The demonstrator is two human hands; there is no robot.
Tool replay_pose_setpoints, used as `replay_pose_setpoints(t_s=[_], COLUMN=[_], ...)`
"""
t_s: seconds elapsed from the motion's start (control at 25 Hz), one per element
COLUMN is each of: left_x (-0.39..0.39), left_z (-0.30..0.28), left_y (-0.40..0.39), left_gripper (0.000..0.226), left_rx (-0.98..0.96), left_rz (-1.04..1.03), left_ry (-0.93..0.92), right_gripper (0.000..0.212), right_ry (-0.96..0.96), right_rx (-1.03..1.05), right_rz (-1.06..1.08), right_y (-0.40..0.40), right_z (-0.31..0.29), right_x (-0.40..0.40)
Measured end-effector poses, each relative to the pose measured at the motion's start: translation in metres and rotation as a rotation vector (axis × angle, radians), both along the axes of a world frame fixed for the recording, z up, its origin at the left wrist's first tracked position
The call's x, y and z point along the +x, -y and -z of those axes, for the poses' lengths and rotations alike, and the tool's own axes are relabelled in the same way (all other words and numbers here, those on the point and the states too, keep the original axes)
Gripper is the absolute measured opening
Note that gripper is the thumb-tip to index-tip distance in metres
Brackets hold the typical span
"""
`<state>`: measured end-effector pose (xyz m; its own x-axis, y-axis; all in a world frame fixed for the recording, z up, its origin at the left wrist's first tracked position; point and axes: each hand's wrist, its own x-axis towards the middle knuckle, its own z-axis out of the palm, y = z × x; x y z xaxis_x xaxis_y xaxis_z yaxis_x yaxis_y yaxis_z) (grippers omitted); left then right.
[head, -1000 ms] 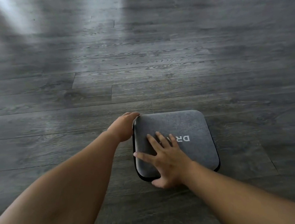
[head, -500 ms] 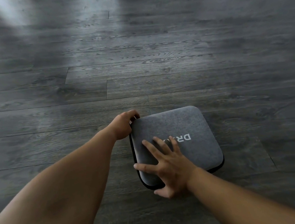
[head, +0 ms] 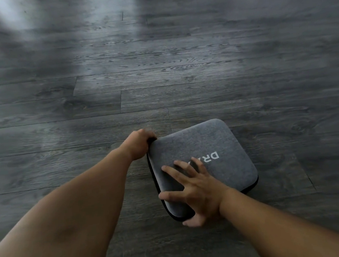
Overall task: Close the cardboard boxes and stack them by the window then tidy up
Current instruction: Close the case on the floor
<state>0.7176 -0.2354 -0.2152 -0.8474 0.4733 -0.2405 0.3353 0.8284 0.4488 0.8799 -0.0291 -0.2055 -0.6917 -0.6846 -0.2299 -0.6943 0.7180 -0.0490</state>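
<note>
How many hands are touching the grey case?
2. The left hand grips the grey case at its far left corner; the right hand presses spread fingers flat on its near top.

Both forearms are bare to the frame's edge, with no sleeves; left hand [head: 139, 142] and right hand [head: 195, 189] wear nothing.

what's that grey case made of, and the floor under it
The case looks covered in grey felt-like fabric, matte and slightly fuzzy, with white printed letters and a black band along its edge, probably a zip. It keeps a firm, rounded form, so likely a stiff shell underneath. The floor looks like dark grey wood-grain planks, laminate or vinyl perhaps, with a soft sheen.
</note>
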Motion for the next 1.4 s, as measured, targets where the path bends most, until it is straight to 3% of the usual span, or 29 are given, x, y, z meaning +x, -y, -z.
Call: replay_pose_setpoints(t_s=[0.36,0.68,0.88,1.08,1.2,1.4], left_x=[0.032,0.068,0.073,0.073,0.077,0.091], left_z=[-0.005,0.0,-0.01,-0.011,-0.011,-0.008], left_y=[0.014,0.026,0.035,0.039,0.047,0.036], left_gripper=[0.021,0.02,0.006,0.021,0.028,0.025], left_rx=[-0.296,-0.275,-0.303,-0.255,-0.237,-0.199], left_rz=[-0.088,0.043,0.056,-0.067,-0.133,-0.131], left_ry=[-0.212,-0.235,-0.178,-0.102,-0.064,-0.05], right_gripper=[0.092,0.113,0.12,0.124,0.119,0.091], right_ry=[0.013,0.043,0.081,0.149,0.143,0.092], right_rx=[-0.013,-0.043,0.038,0.058,0.039,0.066], right_rz=[0.135,0.55,0.419,0.595,0.713,0.813], right_y=[0.012,0.055,0.03,0.011,0.036,0.086], right_z=[0.0,-0.002,-0.003,-0.005,-0.005,-0.001], right_x=[-0.023,-0.06,-0.056,-0.053,-0.06,-0.067])
